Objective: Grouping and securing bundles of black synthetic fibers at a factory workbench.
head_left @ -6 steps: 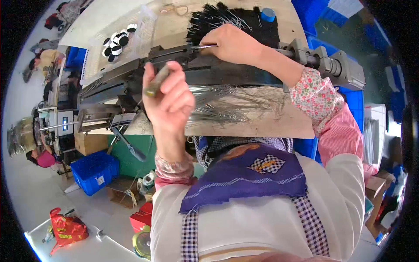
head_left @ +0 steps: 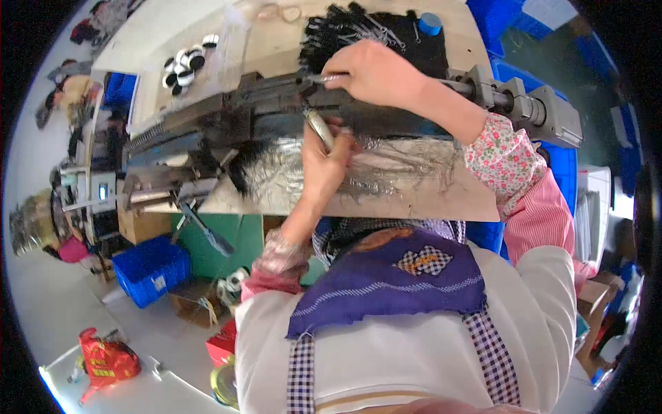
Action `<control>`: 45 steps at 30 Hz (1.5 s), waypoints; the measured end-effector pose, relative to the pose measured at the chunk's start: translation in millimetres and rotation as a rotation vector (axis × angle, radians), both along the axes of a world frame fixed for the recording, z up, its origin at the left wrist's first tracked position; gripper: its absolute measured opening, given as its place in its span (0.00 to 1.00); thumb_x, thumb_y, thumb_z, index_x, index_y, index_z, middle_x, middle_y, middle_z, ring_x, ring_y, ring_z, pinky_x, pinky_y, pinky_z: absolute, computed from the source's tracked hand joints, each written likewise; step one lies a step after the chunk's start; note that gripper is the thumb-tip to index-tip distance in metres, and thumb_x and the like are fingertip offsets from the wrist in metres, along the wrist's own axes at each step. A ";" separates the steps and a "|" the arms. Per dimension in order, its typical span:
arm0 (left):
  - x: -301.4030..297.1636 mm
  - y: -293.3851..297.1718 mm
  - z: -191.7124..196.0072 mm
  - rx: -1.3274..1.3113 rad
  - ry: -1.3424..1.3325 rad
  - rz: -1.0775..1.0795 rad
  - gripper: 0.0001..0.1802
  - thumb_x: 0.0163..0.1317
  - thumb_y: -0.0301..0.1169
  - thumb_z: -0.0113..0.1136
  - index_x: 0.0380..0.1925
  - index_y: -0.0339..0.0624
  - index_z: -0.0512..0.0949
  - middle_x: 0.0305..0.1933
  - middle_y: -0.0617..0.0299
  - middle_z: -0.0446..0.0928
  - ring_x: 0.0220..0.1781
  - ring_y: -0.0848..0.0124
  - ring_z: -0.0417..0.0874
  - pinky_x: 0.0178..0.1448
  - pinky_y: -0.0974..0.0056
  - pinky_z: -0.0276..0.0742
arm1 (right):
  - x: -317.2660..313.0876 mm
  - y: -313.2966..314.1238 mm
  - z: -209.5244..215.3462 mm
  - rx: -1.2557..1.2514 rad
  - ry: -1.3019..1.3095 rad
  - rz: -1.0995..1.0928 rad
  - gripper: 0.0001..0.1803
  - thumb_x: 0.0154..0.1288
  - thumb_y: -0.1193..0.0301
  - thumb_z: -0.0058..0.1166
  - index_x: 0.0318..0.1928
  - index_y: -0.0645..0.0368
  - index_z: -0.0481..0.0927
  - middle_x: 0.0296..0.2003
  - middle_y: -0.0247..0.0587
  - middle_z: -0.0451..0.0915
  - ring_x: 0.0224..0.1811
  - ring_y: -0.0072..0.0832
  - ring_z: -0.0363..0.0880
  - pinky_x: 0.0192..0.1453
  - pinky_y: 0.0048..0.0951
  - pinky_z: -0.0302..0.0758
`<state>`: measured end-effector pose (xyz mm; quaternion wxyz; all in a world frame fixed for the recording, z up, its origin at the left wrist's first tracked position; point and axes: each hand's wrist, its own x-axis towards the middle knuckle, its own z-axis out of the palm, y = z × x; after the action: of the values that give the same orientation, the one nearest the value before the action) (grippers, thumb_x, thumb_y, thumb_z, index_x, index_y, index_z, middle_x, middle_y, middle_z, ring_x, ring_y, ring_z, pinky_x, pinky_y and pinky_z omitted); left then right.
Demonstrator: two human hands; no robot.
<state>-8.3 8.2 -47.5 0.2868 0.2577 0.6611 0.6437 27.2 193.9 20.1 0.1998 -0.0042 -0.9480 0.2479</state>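
Observation:
My left hand (head_left: 325, 160) is closed around a short rod-shaped tool (head_left: 320, 128), dull metallic and blurred. Its tip points up at the front of a long dark metal machine (head_left: 276, 119). Across the machine, my right hand (head_left: 376, 72) pinches a thin silvery piece (head_left: 319, 79) that lies level by a small block on the machine's top; its far end is hidden by my fingers. Thin metal wires (head_left: 407, 165) lie loosely along the bench in front of the machine, beside my left wrist. Behind my right hand, black-bristled wire brushes (head_left: 338, 31) with looped ends lie in a pile.
A blue round cap (head_left: 429, 25) sits by the brushes. Left of them, a clear tray (head_left: 231, 52) holds white and black round pieces (head_left: 185, 63). A grey motor-like unit (head_left: 552, 114) ends the machine at right. A lever (head_left: 210, 231) hangs at the bench's left, above a blue bin (head_left: 152, 270).
My left hand has moved right and inward with its tool, from in front of the machine's left part to just below my right hand. My right hand stays at nearly the same place.

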 end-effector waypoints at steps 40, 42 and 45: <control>9.2 66.0 29.4 0.299 -0.534 0.027 0.14 0.71 0.38 0.48 0.28 0.42 0.71 0.16 0.72 0.59 0.12 0.80 0.56 0.16 0.71 0.49 | 122.0 5.0 44.7 0.074 0.191 -0.278 0.08 0.58 0.79 0.49 0.40 0.59 0.74 0.35 0.47 0.78 0.37 0.49 0.77 0.39 0.41 0.74; 11.7 67.2 30.5 0.271 -0.502 0.025 0.13 0.71 0.37 0.48 0.29 0.42 0.71 0.17 0.72 0.59 0.13 0.81 0.56 0.17 0.71 0.50 | 78.5 20.4 37.3 0.199 0.202 -0.293 0.13 0.55 0.79 0.47 0.42 0.57 0.75 0.37 0.48 0.79 0.40 0.49 0.78 0.42 0.43 0.75; 15.4 67.1 31.7 0.248 -0.472 0.008 0.12 0.71 0.37 0.48 0.30 0.43 0.72 0.16 0.72 0.59 0.14 0.80 0.55 0.19 0.72 0.51 | 30.8 26.3 9.5 0.165 -0.098 -0.053 0.11 0.54 0.76 0.50 0.39 0.62 0.78 0.35 0.50 0.80 0.42 0.48 0.78 0.43 0.42 0.75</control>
<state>7.1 75.2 -15.7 0.3967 0.1308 0.4931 0.7631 58.0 220.2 29.6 0.1593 -0.0248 -0.9734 0.1629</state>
